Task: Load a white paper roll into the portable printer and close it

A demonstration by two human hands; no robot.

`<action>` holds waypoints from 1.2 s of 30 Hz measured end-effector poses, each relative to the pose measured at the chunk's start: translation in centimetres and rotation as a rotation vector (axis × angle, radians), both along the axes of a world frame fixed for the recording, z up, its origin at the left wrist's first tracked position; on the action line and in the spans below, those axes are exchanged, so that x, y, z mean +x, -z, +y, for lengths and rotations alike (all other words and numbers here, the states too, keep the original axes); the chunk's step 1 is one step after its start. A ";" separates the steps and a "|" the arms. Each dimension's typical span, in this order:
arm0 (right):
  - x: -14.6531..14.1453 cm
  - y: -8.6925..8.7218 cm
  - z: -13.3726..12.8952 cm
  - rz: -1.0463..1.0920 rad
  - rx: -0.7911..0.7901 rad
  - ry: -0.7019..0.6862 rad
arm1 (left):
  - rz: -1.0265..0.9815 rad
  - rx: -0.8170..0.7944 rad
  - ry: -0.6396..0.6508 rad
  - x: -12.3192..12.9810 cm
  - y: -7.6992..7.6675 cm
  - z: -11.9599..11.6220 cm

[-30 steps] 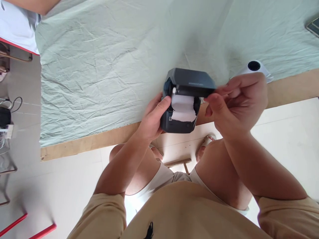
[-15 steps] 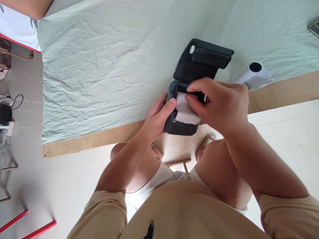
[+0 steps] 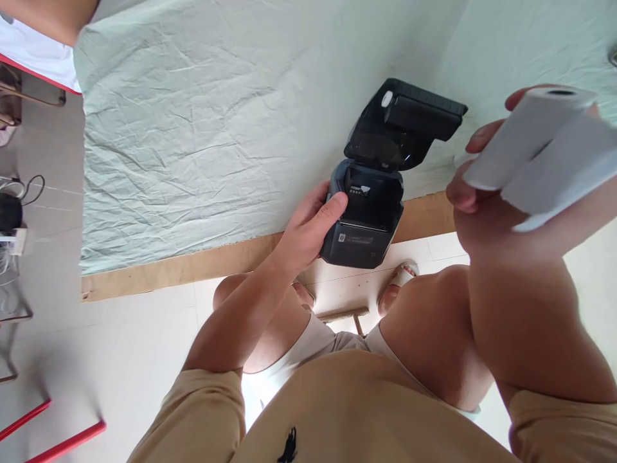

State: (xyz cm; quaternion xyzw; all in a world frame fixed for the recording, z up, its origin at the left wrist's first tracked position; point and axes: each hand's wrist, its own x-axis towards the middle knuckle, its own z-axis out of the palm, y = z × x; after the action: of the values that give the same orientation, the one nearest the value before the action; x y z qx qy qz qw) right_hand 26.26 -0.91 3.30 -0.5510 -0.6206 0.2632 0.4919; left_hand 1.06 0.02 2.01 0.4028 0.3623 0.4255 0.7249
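My left hand (image 3: 313, 222) holds a black portable label printer (image 3: 359, 247) at the table's front edge, thumb over its left rim. The hinged cover (image 3: 385, 145) stands open on the far side, and no roll sits in the dark paper bay (image 3: 369, 199). Out to the right, my right hand (image 3: 482, 212) is closed around a white paper roll (image 3: 518, 141), raised and tilted, with a loose strip of paper hanging along its right side. Some of its fingers are hidden behind the roll. A small white piece (image 3: 463, 159) shows beside those fingers, mostly covered.
Wrinkled pale green cloth (image 3: 193, 148) covers the table, with a bare wooden edge (image 3: 183, 267) towards me. Another person's arm (image 3: 53, 19) reaches in at the top left. Cables (image 3: 14, 193) and red bars (image 3: 67, 444) are at the left. A dark object (image 3: 613, 56) touches the right border.
My right hand has left the printer's bay and moved right, now holding the white roll that stood on the table. The paper has gone from the bay. The printer has shifted slightly right.
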 end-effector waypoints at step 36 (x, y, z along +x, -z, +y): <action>9.6 5.9 4.6 -0.674 0.007 0.411 | 0.060 -0.055 -0.096 0.3 -0.5 0.0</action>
State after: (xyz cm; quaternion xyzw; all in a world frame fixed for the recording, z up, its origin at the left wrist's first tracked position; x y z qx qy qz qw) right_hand 35.88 3.72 -2.62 -0.7175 -0.6251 -0.0383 0.3048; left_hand 1.35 -0.03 2.50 0.3775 0.4141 0.4375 0.7033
